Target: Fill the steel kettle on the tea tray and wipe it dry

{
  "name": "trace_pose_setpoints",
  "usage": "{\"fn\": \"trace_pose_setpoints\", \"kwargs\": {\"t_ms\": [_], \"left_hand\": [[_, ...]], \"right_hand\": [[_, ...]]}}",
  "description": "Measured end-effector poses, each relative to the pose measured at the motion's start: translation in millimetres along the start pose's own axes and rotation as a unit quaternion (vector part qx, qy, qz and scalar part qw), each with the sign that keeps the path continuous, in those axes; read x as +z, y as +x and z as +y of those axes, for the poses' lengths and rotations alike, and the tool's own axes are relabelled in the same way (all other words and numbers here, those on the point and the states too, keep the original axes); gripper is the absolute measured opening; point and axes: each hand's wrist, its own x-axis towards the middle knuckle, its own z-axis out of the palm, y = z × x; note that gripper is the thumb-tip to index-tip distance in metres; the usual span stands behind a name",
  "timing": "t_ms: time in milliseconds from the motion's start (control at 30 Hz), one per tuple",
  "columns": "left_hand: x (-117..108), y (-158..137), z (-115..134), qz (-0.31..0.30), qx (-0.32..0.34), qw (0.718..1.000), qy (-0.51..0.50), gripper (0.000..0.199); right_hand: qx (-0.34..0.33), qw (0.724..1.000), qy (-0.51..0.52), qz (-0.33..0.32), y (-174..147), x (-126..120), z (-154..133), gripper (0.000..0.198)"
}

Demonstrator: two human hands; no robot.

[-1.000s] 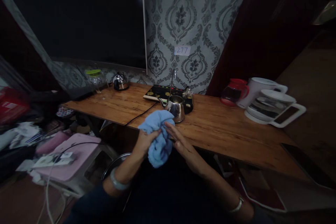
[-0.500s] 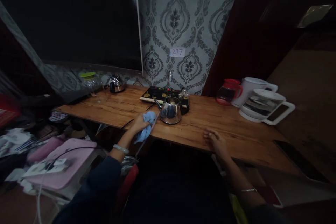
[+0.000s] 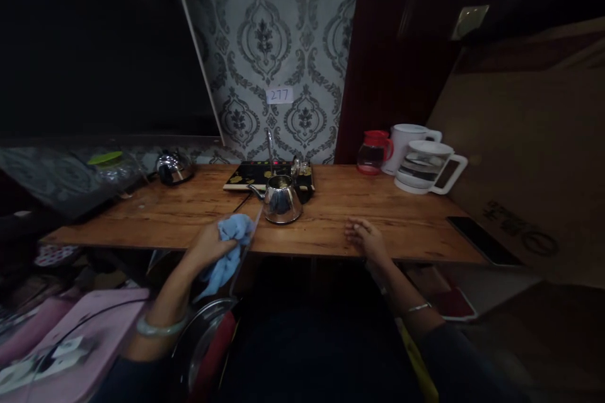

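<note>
My left hand (image 3: 208,245) bunches the blue cloth (image 3: 227,252); right hand (image 3: 366,238) rests loosely open on table (image 3: 401,227). I'd keep cloth bunched, clear of the steel kettle (image 3: 281,199).

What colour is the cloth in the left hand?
Light blue: the cloth in the left hand, clearest in the head view.

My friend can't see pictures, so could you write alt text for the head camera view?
A person's left hand grips a blue cloth at the front edge of a wooden table, while the right hand rests flat on it. A steel kettle stands just beyond the cloth.
</note>
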Motion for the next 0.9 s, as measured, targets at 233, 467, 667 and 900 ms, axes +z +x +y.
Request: {"fn": "trace_pose_setpoints", "kwargs": {"t_ms": [233, 467, 667, 900], "left_hand": [[103, 11, 78, -0.058, 0.28, 0.958, -0.008, 0.061], [201, 29, 113, -0.199, 0.266, 0.932, 0.144, 0.081], [235, 19, 136, -0.227, 0.361, 0.883, 0.194, 0.063], [220, 0, 128, -0.168, 0.364, 0.886, 0.233, 0.052]], "right_hand": [[-0.059, 0.997, -0.028, 0.041, 10, -9, -5, 0.039], [-0.091, 0.987, -0.081, 0.1, 14, -31, 11, 0.036], [-0.09, 0.989, -0.086, 0.08, 25, -36, 13, 0.036], [-0.076, 0.99, -0.108, 0.044, 21, -44, 15, 0.038]]}}
